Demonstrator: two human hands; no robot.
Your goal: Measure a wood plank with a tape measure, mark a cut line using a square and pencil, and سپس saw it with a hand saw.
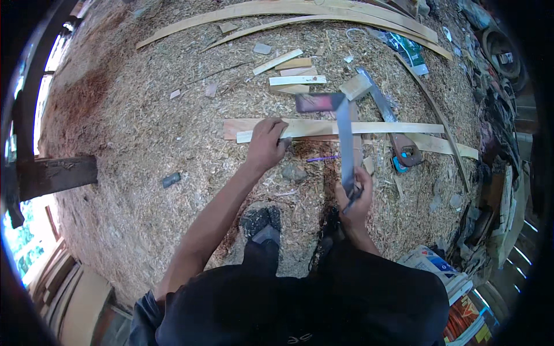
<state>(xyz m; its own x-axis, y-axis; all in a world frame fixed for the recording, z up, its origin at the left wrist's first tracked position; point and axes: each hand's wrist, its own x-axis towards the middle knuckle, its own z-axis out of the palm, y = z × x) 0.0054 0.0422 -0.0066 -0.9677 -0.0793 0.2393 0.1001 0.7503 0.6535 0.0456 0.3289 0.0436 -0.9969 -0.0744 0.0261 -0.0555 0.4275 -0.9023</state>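
My left hand (267, 145) is closed over the left part of a long pale wooden strip (381, 127), which lies crosswise on the shavings. Under and behind that strip, a wider board end (230, 129) shows at the left. My right hand (356, 195) grips a try square (345, 138) by the tip of its steel blade. The square's dark and red stock (317, 102) points left beyond the strip, slightly blurred. A small dark item by my right fingers is too unclear to name. A purple pencil-like stick (323, 158) lies between my hands.
A handsaw (378, 98) with a brown handle lies right of the square, near a wood block (356, 86). Short offcuts (297, 80) lie beyond the strip, long curved slats (288, 8) farther off. A stone (294, 172) sits before my shoes; a dark block (171, 180) lies left.
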